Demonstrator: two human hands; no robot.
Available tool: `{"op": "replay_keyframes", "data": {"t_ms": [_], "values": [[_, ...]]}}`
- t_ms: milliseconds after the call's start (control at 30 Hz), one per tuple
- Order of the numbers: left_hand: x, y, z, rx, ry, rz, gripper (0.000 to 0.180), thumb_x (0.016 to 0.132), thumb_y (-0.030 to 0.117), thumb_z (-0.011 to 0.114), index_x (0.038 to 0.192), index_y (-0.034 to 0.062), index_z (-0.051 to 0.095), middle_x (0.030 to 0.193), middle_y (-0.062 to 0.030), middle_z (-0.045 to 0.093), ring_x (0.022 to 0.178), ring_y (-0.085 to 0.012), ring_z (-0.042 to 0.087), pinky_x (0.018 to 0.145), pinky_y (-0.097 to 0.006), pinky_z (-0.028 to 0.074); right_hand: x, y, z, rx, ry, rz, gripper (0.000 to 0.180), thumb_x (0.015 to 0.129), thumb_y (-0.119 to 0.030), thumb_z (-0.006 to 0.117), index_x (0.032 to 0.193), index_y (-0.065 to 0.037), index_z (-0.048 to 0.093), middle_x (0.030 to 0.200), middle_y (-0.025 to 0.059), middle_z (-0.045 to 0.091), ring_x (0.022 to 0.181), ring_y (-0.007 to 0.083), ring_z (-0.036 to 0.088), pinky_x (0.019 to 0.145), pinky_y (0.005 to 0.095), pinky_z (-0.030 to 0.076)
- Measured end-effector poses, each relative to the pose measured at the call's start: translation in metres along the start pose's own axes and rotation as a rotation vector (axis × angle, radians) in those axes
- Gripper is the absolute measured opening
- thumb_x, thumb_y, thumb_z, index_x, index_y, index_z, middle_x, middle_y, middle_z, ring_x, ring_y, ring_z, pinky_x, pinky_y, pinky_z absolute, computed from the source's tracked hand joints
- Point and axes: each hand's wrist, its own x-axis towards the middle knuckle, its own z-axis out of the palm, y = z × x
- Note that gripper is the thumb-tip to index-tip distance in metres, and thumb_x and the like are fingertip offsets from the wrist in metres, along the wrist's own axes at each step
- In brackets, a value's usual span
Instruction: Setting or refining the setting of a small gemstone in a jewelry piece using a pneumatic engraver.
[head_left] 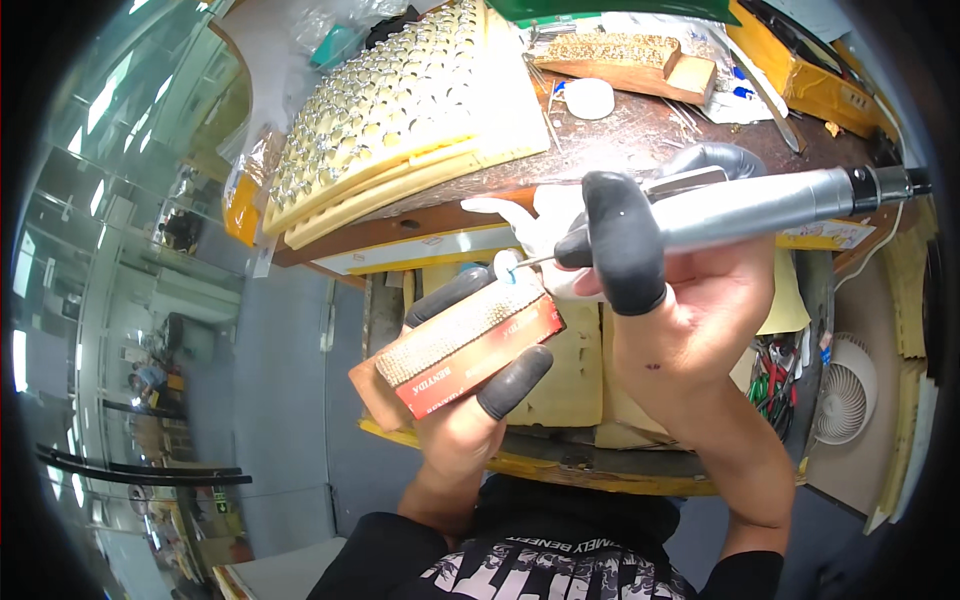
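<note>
My left hand [460, 430], with black finger covers, grips a wooden block [380, 393] from below and both sides. The block has red tape [480, 360] along its side and a gold, grainy strip [460, 333] on top. In my right hand [690, 310] is a silver rotary handpiece [765, 208], my fingers wrapped around its front. Its thin shaft points left to the block's far end. A small pale piece with a bluish spot [508, 267] is there at the shaft tip; whether the tip touches it I cannot tell. Behind my right fingers lies a white shape [535, 208], partly hidden.
A cream rack [500, 140] with rows of silver rings [390, 110] stands on the bench at the far left. Behind my hands are another wooden block [625, 75] and a white round piece [590, 98]. Below is an open drawer [560, 390]; a fan [845, 390] stands right.
</note>
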Motion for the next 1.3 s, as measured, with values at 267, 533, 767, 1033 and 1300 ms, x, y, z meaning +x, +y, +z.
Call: {"op": "replay_keyframes", "data": {"t_ms": [267, 533, 767, 1033, 1300], "values": [[0.000, -0.005, -0.004, -0.053, -0.068, 0.021, 0.063, 0.076, -0.010, 0.073, 0.134, -0.0005, 0.049, 0.138, -0.0202, 0.054, 0.125, -0.0274, 0.055, 0.106, -0.041, 0.045, -0.004, 0.002, -0.014, -0.471, -0.121, -0.131, 0.045, 0.090, -0.010, 0.070, 0.117, 0.009, 0.040, 0.097, 0.0136, 0.062, 0.083, 0.0178, 0.068, 0.072, 0.0318, 0.060], [-0.005, -0.013, 0.001, -0.032, -0.060, 0.069, 0.068, 0.077, -0.010, 0.073, 0.137, 0.0019, 0.042, 0.141, -0.0213, 0.051, 0.130, -0.0288, 0.052, 0.109, -0.043, 0.042, -0.004, -0.007, -0.011, -0.581, -0.183, -0.180, 0.019, 0.086, 0.002, 0.070, 0.101, 0.009, 0.060, 0.090, 0.0117, 0.066, 0.078, 0.0138, 0.066, 0.069, 0.0267, 0.056], [-0.006, -0.019, -0.001, -0.083, -0.066, 0.072, 0.069, 0.078, -0.009, 0.073, 0.137, 0.0031, 0.041, 0.142, -0.0219, 0.050, 0.130, -0.0288, 0.052, 0.109, -0.043, 0.043, 0.001, -0.008, -0.007, -0.737, -0.168, -0.364, 0.004, 0.084, 0.000, 0.073, 0.080, 0.001, 0.073, 0.079, 0.0051, 0.068, 0.075, 0.0147, 0.059, 0.071, 0.0304, 0.046], [-0.006, -0.018, 0.001, -0.097, -0.054, 0.054, 0.068, 0.078, -0.009, 0.073, 0.136, 0.0035, 0.041, 0.143, -0.0223, 0.048, 0.130, -0.0286, 0.051, 0.109, -0.043, 0.043, -0.001, -0.001, -0.009, -0.657, -0.183, -0.339, 0.021, 0.085, 0.004, 0.071, 0.098, 0.007, 0.054, 0.077, 0.0077, 0.066, 0.066, 0.0112, 0.064, 0.061, 0.0242, 0.052], [-0.005, -0.020, -0.004, -0.075, -0.077, 0.061, 0.067, 0.078, -0.010, 0.073, 0.136, 0.0037, 0.041, 0.143, -0.0219, 0.048, 0.131, -0.0282, 0.051, 0.109, -0.042, 0.043, 0.002, -0.002, -0.009, -0.713, -0.205, -0.374, 0.028, 0.085, 0.005, 0.070, 0.101, 0.005, 0.046, 0.076, 0.0077, 0.064, 0.064, 0.0106, 0.065, 0.059, 0.0212, 0.053]]}}
